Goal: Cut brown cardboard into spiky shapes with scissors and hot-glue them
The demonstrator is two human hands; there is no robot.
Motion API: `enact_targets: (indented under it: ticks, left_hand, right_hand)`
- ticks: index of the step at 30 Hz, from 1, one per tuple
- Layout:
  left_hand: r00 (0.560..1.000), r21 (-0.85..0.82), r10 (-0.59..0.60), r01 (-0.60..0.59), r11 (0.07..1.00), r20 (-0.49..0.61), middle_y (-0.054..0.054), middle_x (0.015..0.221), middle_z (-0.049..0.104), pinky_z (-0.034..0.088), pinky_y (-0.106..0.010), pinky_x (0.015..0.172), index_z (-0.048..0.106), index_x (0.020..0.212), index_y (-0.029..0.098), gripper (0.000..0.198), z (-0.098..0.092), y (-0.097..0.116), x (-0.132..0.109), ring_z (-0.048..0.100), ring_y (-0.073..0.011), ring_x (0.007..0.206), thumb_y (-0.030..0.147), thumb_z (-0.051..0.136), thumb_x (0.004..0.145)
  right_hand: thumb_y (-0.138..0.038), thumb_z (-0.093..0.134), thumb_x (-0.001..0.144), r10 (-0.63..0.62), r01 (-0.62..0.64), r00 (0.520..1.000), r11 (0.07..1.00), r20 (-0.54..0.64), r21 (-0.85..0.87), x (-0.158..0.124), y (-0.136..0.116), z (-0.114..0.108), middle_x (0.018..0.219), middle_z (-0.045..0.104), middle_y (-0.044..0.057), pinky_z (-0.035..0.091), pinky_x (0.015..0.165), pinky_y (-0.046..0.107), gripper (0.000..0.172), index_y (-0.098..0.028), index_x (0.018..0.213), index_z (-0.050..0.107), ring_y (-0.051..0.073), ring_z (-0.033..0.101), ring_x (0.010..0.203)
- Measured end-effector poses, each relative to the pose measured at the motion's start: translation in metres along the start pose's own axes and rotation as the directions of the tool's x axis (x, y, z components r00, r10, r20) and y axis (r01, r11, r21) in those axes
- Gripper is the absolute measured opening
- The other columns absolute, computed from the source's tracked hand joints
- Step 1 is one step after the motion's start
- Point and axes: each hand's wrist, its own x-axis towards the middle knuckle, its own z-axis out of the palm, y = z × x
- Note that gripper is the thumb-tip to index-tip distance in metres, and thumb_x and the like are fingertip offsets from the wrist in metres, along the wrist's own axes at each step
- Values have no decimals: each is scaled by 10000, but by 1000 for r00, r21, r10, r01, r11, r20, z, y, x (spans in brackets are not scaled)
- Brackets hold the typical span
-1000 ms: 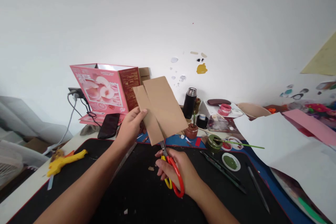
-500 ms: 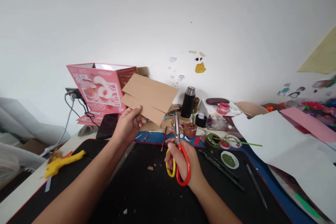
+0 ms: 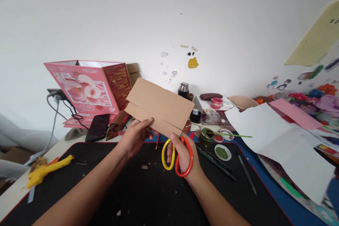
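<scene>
A brown piece of cardboard (image 3: 161,104), with slits along its lower part, is held up in front of me. My left hand (image 3: 136,135) pinches its lower left edge, thumb on the near face. In my right hand (image 3: 188,153) is a pair of scissors (image 3: 184,173) with one red and one yellow handle loop. The loops stand apart, and the blades are hidden behind the cardboard. My right thumb is at the cardboard's lower right corner. Both hands are above a black mat (image 3: 148,194) with small scraps on it.
A yellow glue gun (image 3: 49,170) and a black phone (image 3: 97,128) lie at left, before a pink box (image 3: 87,90). Behind the cardboard stands a black flask (image 3: 183,91). At right are a green paint jar (image 3: 207,136), a paint lid (image 3: 222,152), pens (image 3: 217,162) and white paper (image 3: 283,148).
The scissors' blades have gone from plain view to behind the cardboard's lower right part. The scissors' handles have spread, and the cardboard and right hand have come together. The view has turned slightly right.
</scene>
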Motion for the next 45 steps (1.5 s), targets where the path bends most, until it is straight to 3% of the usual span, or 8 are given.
enact_targets:
  ticks: [9,13,16,21,26,35,40,45]
  left_hand:
    - [930,-110,217,-258,960,-296,-66,953,779,593,-267,619,735,1020,199,159,-37,37,27,732,-193,786,313,750,911]
    - [753,160,497,-478,863,-432,-27,1019,778,603,-292,884,702,1017,264,215,-69,59,38,747,-191,991,287,828,846]
    - [649,482,735,-590,648,-196,-78,1323,763,529,-403,1150,706,1207,262,415,-70,66,29,707,-256,1272,320,866,828]
    - [768,838,628,-423,345,129,-146,1605,637,460,-552,1248,638,1493,250,624,-49,69,4,603,-385,1467,489,766,931]
    - [958,848,188,-280,450,217,-171,1489,730,560,-484,1119,654,1483,207,734,-59,63,9,672,-379,1392,673,702,917]
    - [859,856,-369,-142,496,356,-29,806,747,493,-268,643,793,829,210,426,-62,68,6,681,-218,753,631,854,806]
    - [961,627,-213,57,777,176,-40,765,759,507,-275,583,760,813,200,461,-55,70,5,650,-184,629,623,923,730]
    - [984,308,125,-82,948,-125,-57,760,788,558,-283,559,746,940,184,552,-48,70,5,688,-196,605,562,996,624]
  right_hand:
    - [-750,819,835,39,-38,999,998,-23,54,2,-1,1,509,608,-32,437,372,190,592,-209,786,583,115,553,362]
    - [-744,803,853,31,-29,999,999,-41,44,3,-5,-1,494,595,-21,431,377,188,596,-208,730,574,109,539,372]
    - [-750,806,848,31,-31,999,999,-10,25,2,-5,-1,505,599,-37,454,386,202,586,-217,779,573,117,543,371]
    - [-750,781,875,45,-38,993,997,107,-64,-4,-5,1,503,592,-51,472,405,217,564,-226,838,576,131,555,381]
    - [-725,788,872,67,-58,993,994,100,-91,-6,-4,0,494,586,-55,478,403,221,541,-223,861,589,137,556,382]
    - [-704,866,800,103,-95,992,991,-78,98,5,2,-7,485,562,-81,490,383,208,559,-224,905,600,116,517,357]
    - [-793,804,854,41,-49,998,984,51,173,8,2,-8,507,567,-70,432,362,198,615,-208,922,623,107,502,353]
    - [-791,784,884,68,-75,984,997,165,35,-1,4,-2,528,593,-57,457,384,213,605,-213,912,609,122,531,369]
